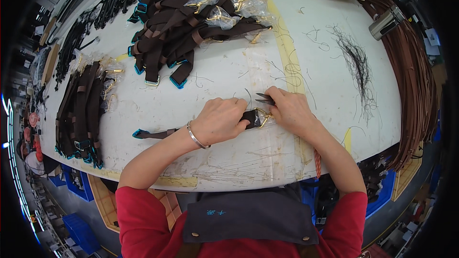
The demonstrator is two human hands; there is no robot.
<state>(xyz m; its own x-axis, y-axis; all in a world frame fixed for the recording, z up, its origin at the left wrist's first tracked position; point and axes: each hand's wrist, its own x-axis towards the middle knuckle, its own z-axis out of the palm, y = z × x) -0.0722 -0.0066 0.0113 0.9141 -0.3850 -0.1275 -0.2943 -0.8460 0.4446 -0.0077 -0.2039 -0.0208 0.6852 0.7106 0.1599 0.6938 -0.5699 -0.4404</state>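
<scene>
A dark brown webbing strap [250, 117] lies across the table in front of me, with a blue-covered buckle [140, 134] at its left end. Its right end carries a gold metal clasp [262, 118] partly wrapped in clear plastic. My left hand [220, 119], a silver bangle on its wrist, is closed on the strap beside the clasp. A loose dark thread [248, 96] stands up by its fingers. In my right hand [292, 111] is a small pair of thread snips [265, 99], blades pointing left just above the clasp. The lower fingers are close to the clasp; whether they touch it is hidden.
A large heap of similar brown straps [167, 33] lies at the far left, with a smaller bundle [81, 110] nearer. Cut threads [356, 64] are piled on the right. Beyond them are a metal cup [386, 23] and long brown strips [411, 76]. Blue bins [76, 181] stand below the table.
</scene>
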